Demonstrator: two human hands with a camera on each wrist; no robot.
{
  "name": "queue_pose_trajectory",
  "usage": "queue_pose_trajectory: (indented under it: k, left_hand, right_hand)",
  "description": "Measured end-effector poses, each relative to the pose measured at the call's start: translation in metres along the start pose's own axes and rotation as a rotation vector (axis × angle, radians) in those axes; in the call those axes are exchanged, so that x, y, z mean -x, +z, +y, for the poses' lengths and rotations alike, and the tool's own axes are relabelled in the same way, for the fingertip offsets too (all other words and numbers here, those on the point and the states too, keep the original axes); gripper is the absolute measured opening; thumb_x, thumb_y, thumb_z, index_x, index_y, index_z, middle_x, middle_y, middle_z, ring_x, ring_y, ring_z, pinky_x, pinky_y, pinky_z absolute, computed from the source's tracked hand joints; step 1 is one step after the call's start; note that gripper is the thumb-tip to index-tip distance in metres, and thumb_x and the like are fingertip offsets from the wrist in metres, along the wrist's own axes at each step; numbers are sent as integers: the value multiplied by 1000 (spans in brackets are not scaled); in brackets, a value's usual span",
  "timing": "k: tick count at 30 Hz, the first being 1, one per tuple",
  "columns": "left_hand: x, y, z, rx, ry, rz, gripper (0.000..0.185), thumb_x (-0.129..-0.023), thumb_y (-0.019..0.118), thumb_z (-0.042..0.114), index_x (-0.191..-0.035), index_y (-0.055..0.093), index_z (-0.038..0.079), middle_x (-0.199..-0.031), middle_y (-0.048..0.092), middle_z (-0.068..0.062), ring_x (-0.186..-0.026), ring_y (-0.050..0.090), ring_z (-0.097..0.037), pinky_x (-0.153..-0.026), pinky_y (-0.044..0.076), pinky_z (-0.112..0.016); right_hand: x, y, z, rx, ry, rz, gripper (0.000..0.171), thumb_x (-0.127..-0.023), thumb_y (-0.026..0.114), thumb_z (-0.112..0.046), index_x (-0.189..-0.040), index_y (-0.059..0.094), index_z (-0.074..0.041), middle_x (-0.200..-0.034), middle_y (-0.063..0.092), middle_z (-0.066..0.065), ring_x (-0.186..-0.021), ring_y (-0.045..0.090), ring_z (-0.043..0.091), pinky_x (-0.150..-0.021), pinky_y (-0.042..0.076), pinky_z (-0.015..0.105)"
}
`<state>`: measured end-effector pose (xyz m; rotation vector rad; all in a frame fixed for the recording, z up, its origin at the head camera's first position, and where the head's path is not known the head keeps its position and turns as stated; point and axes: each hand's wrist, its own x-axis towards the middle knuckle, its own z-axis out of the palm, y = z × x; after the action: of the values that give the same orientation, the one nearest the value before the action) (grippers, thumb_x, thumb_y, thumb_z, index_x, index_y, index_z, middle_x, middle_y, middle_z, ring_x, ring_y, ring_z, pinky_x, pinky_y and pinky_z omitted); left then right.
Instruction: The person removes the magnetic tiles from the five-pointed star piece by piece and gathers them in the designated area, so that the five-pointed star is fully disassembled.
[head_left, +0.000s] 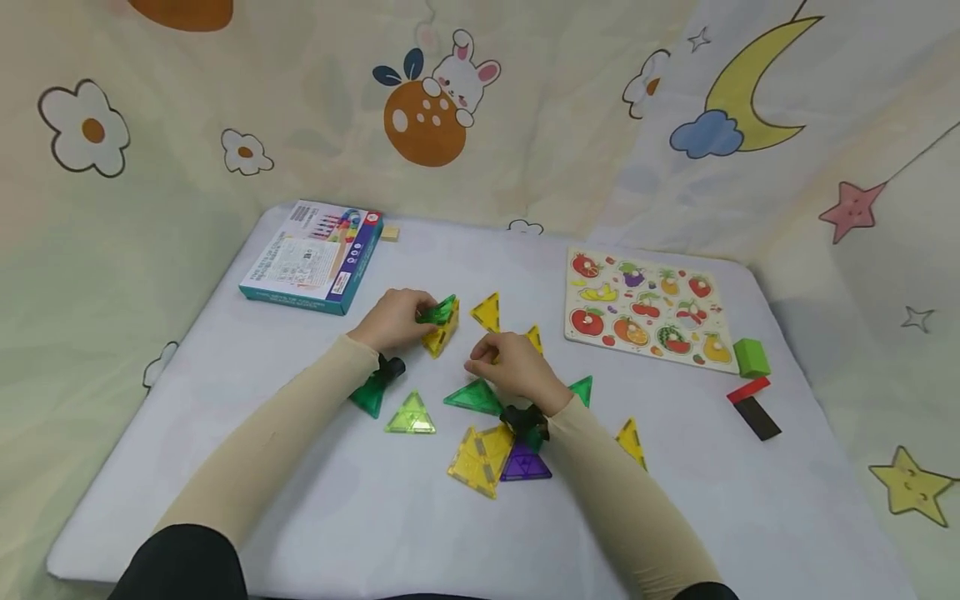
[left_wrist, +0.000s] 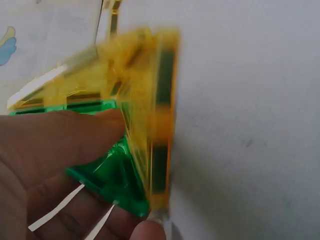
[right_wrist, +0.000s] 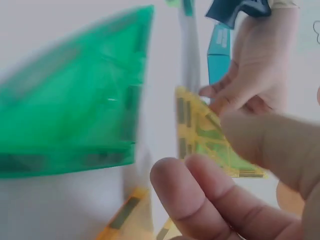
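Observation:
My left hand (head_left: 397,319) pinches a small cluster of see-through magnetic tiles just over the table. A green triangular tile (left_wrist: 112,182) is against the thumb and fingers, joined at an angle to yellow triangular tiles (left_wrist: 162,100). To the right, my right hand (head_left: 517,367) hovers with loosely bent fingers; in its wrist view a gap shows between thumb and fingertips (right_wrist: 175,182), with no tile there. Close below that hand lies a green triangle (head_left: 474,397). Yellow triangles (head_left: 487,313) lie beyond it, one partly hidden by the hand.
Nearer me are yellow tiles (head_left: 474,467), a purple triangle (head_left: 527,463) and a light green triangle (head_left: 412,415). A boxed set (head_left: 300,258) lies back left. At right are a fruit puzzle board (head_left: 648,304), a green block (head_left: 752,358), and red and black pieces (head_left: 757,418).

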<state>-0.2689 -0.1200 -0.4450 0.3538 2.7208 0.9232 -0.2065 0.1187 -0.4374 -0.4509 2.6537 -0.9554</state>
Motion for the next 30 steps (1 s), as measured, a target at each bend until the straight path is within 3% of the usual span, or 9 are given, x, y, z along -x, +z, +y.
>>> queue_pose_trajectory:
  k: [6,11,14,18,22,30]
  left_hand:
    - [7,3,-4,28,-19,-50,36,-89,82,23,-118,73,5,-99,72,-9,-89,60,-23,-84,51,-35]
    - [13,6,-4,51,-9,-53,34,-87,84,23,-114,75,6,-95,72,-7,-86,60,-20,-79,49,-31]
    - [17,5,-6,50,-29,-50,30,-86,85,24,-109,75,7,-90,71,-6,-83,58,-20,-76,48,-30]
    - [22,3,-8,43,-54,-34,27,-85,86,25,-102,75,8,-84,68,-5,-77,56,-20,-71,45,-30]
    - [26,1,-9,53,-59,-32,28,-85,86,25,-104,76,8,-85,69,-5,-77,56,-20,-70,45,-30]
    - [32,4,-10,71,-60,-56,23,-85,86,26,-98,75,10,-80,67,-3,-72,55,-18,-67,43,-29]
  right_hand:
    - [-20,6,-17,35,53,74,30,-95,75,-42,-102,79,-13,-89,77,1,-76,66,16,-67,51,28]
    - [-30,12,-28,89,83,88,29,-93,76,-39,-102,81,-11,-92,78,0,-75,67,13,-63,54,27]
    - [-31,13,-27,76,75,99,24,-94,73,-27,-79,76,-9,-67,64,-2,-57,52,10,-49,39,22]
    - [-31,9,-19,-10,49,131,36,-91,66,-16,-58,53,-11,-51,39,-3,-44,35,11,-44,23,22]
    - [-35,0,-12,-99,73,132,30,-93,64,-16,-65,55,-14,-53,45,-4,-45,42,10,-46,31,22]
    - [-76,-10,-19,-81,165,13,27,-101,64,-23,-77,66,-10,-60,55,0,-50,47,11,-48,36,22]
